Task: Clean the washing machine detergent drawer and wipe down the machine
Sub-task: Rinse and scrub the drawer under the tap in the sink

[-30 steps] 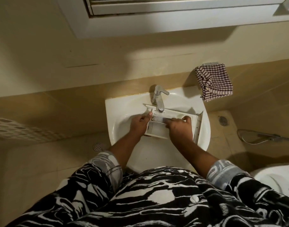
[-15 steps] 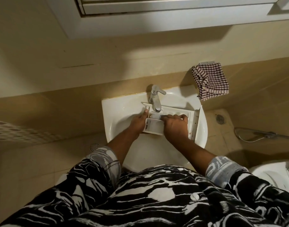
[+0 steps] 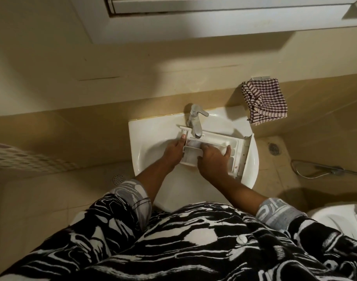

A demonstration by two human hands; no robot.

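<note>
The detergent drawer (image 3: pixel 235 146) lay across the sink (image 3: pixel 153 134) basin, its far edge under the tap (image 3: pixel 194 122) spout. The left hand (image 3: pixel 174 152) held the drawer's left end, thumb tip at the far corner. Just right of that grip, the right hand (image 3: pixel 212 160) lay spread over the middle compartments, apparently pressing flat rather than clasping. A checked cloth (image 3: pixel 264 100) sat well beyond the right hand, apart from the drawer.
</note>
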